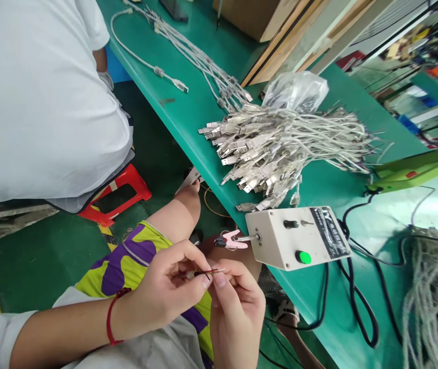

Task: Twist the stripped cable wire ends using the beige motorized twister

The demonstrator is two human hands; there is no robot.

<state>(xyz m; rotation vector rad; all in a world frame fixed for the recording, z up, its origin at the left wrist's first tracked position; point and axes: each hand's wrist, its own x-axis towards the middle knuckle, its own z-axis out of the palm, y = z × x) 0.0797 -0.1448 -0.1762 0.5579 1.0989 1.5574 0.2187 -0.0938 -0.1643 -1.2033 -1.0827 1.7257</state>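
My left hand (168,282), with a red string bracelet at the wrist, pinches the end of a cable whose thin coloured wires (216,271) stick out between the fingertips. Red, dark and pale strands can be made out. My right hand (238,307) meets it there, thumb and forefinger closed on the same wires. Most of the cable is hidden by the hands. Just beyond them, a pink clip (236,240) is fixed on the metal shaft of a white machine box (273,243) with a green button (303,257).
A big pile of USB cables (265,146) lies on the green table (188,123), with more cables (196,56) behind. A clear plastic bag (298,91), a green tool (415,169) and a pale cable bundle (434,297) lie farther right. A person in white (45,102) sits at left by a red stool (126,192).
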